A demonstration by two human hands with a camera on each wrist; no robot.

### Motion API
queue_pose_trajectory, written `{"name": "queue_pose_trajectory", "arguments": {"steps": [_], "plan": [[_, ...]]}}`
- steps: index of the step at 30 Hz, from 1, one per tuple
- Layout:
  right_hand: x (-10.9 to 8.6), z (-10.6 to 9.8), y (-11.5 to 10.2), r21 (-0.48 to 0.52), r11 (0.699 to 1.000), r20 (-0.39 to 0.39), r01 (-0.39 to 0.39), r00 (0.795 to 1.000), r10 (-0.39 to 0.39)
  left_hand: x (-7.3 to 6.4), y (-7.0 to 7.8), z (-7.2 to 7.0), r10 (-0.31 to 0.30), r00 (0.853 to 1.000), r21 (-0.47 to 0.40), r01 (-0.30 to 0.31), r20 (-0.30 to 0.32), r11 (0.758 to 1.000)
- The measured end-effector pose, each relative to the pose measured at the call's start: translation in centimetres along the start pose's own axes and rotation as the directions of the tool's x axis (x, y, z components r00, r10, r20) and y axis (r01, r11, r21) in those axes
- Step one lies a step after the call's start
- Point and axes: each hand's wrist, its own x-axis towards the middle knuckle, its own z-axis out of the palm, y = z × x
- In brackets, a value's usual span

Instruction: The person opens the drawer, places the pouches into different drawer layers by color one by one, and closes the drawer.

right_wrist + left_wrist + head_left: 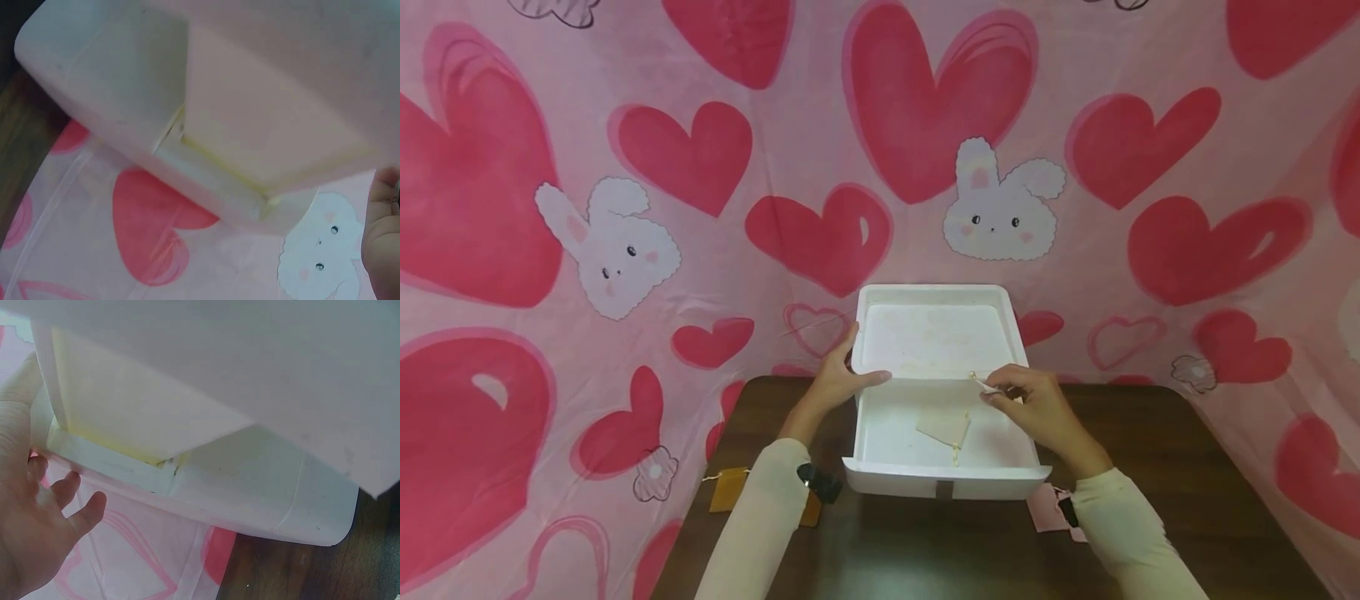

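A white plastic drawer unit (934,333) stands on the table, its drawer (895,483) pulled out toward me. Inside the drawer lies a beige drawstring pouch (942,428) with a yellowish cord. My left hand (833,382) rests against the unit's left side, fingers extended along it and thumb over the front top edge. In the left wrist view its fingers look relaxed beside the white wall (119,469). Above the drawer's right side, my right hand (1037,408) pinches a small pale piece with a cord end (985,385), mostly hidden by the fingers.
Mustard-coloured drawstring pouches (728,490) lie on the dark wooden table (925,550), partly behind the left sleeve. A pink pouch (1047,508) lies beside the right wrist. A pink cloth with hearts and rabbits (820,150) hangs behind the table.
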Motion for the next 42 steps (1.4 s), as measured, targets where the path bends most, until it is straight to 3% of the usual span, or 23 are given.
{"name": "queue_pose_trajectory", "arguments": {"steps": [12,28,42], "plan": [[0.2,2.0,-0.4,0.029,0.999,0.070,0.015,0.997,-0.017,0.0,0.3,0.2,0.024,1.000,-0.046,-0.023,0.016,0.999],[0.0,2.6,0.1,-0.027,1.000,0.191,-0.006,0.981,0.011,-0.1,0.4,0.2,0.027,0.999,-0.053,-0.026,0.018,0.998],[-0.2,2.8,0.2,-0.018,1.000,0.193,0.016,0.981,-0.012,0.0,0.1,0.1,0.022,1.000,-0.057,-0.022,0.010,0.998]]}}
